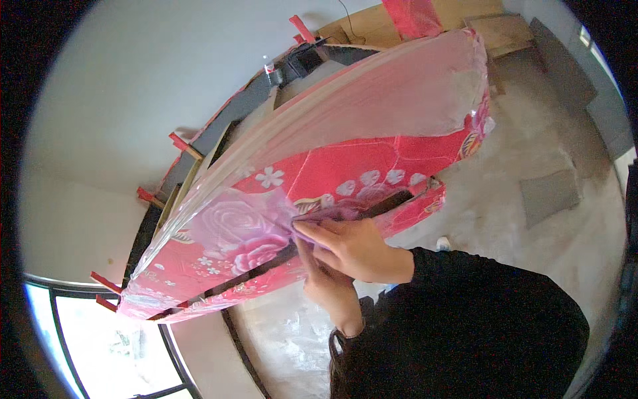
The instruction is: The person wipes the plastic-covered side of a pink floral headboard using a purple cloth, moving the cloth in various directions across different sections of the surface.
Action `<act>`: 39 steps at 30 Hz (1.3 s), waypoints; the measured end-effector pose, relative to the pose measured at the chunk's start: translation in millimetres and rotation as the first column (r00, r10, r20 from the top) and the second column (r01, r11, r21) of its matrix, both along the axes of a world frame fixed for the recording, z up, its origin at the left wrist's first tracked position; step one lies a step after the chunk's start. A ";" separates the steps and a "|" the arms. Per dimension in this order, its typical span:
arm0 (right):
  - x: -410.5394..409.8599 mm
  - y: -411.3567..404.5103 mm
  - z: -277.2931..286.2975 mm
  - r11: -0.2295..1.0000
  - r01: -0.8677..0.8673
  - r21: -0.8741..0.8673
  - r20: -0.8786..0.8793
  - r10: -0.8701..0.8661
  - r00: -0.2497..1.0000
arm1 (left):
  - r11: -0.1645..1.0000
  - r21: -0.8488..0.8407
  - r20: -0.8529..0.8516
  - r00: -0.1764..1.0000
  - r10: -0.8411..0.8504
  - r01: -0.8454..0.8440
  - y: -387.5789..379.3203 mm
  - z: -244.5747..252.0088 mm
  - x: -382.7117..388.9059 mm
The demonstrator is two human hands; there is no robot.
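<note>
A red cloth (344, 159) with pink and purple roses and white flowers lies over a long frame or table before me. My right hand (351, 247) pinches a gathered purple fold of it at the near side, and creases spread from its fingertips. Just below, my left hand (326, 294) reaches up with its index finger against the same fold. Its thumb and the rest of its grip are hidden behind the right hand. Clear plastic film (279, 129) covers the upper part of the cloth. A dark strip or slot (249, 273) runs along the near side, on both sides of my hands.
Red-wrapped sticks (182, 143) stand out along the far edge by the wall. A plastic bottle (269, 70) and a black object (305, 60) rest at the back. Boards (563, 65) lean at the upper right. A grey sheet (551, 197) lies on the floor. A window (117, 344) is at lower left.
</note>
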State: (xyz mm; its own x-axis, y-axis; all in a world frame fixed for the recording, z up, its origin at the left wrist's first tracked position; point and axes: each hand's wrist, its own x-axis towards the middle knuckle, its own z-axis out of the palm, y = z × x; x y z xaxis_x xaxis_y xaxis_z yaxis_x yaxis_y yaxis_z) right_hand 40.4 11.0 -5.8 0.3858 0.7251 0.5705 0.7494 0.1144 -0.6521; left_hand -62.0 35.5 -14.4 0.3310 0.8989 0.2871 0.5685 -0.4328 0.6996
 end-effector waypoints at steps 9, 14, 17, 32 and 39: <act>-19.0 20.1 1.8 0.997 -0.042 0.057 -0.126 0.049 0.991 | 0.999 0.033 -0.036 0.999 0.041 -0.039 18.7 10.5 -17.8; -1.6 3.8 8.0 0.994 0.080 0.075 -0.167 -0.067 0.984 | 0.998 0.054 -0.065 0.997 -0.041 0.045 10.6 20.5 2.8; 14.9 -12.6 10.2 0.980 0.145 0.138 -0.178 -0.120 0.977 | 0.991 0.075 -0.125 0.987 -0.099 0.109 2.3 20.7 21.5; 124.2 -127.2 -13.0 0.908 0.398 0.135 -0.168 -0.375 0.912 | 0.880 0.216 -0.196 0.901 -0.386 0.424 -85.3 -5.9 138.4; 136.5 -139.4 -18.0 0.911 0.392 0.130 -0.116 -0.378 0.918 | 0.891 0.164 -0.151 0.903 -0.401 0.423 -95.1 -16.8 153.0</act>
